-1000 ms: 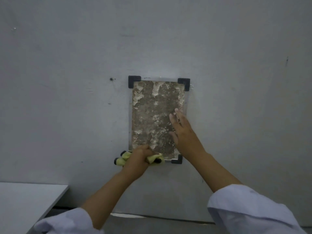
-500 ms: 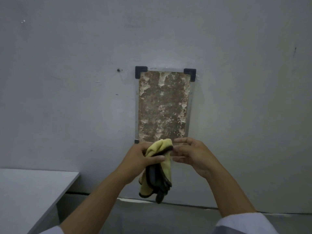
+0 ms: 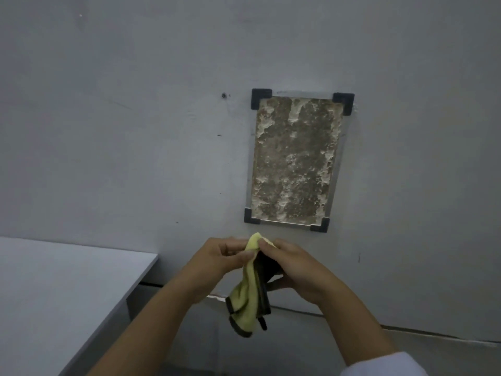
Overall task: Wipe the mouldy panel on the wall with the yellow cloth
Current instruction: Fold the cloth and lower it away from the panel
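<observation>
Yellow cloth (image 3: 245, 294) hangs from both of your hands, below the mouldy panel (image 3: 295, 161) and clear of it. Your left hand (image 3: 217, 263) pinches the cloth's top edge, thumb against curled fingers (image 3: 229, 246), just under the panel's lower left corner. Your right hand (image 3: 295, 270) meets it from the other side, its fingers curled round the cloth's upper part, so that the two hands touch or nearly touch at the cloth's peak. The rest of the cloth droops straight down from them, folded on itself, with a dark trim along its lower edges and a darker inner face turned toward your right palm.

The panel sits flat on the grey wall (image 3: 135, 104), upright, held by black corner brackets (image 3: 260, 98), its surface blotched brown and pale.

Your right fingertips are buried in the cloth and cannot be made out. How far the hands stand off the wall cannot be told. Below and left of the panel, a pale desk (image 3: 67, 289) is cut off by the picture's left and lower edges. A white sleeve (image 3: 385, 366) shows at the bottom edge, below the panel.
</observation>
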